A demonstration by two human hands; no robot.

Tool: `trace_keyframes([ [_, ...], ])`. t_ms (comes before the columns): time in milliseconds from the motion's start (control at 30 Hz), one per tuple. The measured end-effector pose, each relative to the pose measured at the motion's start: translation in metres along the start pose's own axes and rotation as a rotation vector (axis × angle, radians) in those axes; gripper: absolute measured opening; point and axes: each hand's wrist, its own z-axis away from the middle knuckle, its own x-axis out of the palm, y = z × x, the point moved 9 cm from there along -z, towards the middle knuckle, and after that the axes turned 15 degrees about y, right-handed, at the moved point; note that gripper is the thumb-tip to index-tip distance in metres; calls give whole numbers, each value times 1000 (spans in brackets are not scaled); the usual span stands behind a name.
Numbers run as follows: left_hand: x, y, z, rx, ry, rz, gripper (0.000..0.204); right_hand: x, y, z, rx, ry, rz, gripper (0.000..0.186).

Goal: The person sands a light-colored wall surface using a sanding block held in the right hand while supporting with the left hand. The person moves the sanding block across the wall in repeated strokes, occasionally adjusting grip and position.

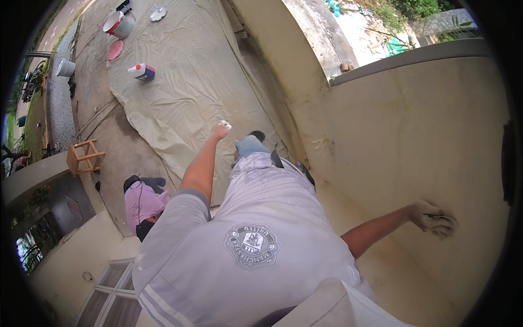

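My right hand (430,218) is pressed to the pale yellow wall (400,147) at the right. Its fingers are dusty and bent together against the surface, and whatever lies under them is hidden. A smudge shows on the wall just by the fingertips. My left hand (222,129) hangs in front of me, over the plastic sheet (185,76) on the floor. Its fingers are curled closed and whitish; I cannot make out whether they hold something small.
Farther off stand a white bottle (143,72) with a red cap, a paint bucket (117,25), a pink lid (115,50) and a white bucket (66,68). A wooden stool (85,156) is at the left. Another person in pink (144,201) is close by my left sleeve.
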Motion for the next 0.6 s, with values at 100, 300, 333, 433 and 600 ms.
trace_keyframes([
  [100,8,-14,-17,32,-24,7,44,-2,-3,6,-16,-92,4,81],
  [300,26,-41,-9,12,-109,-84,44,-3,-33,-4,-74,-86,7,81],
  [333,32,-54,-7,-6,-119,-93,44,-2,-33,-5,-67,-89,20,78],
  [433,41,-82,-7,-48,-152,-113,45,-3,-32,-1,-35,-95,31,70],
  [600,40,-76,-6,-45,-159,-111,46,3,-32,-1,-25,-85,20,69],
])
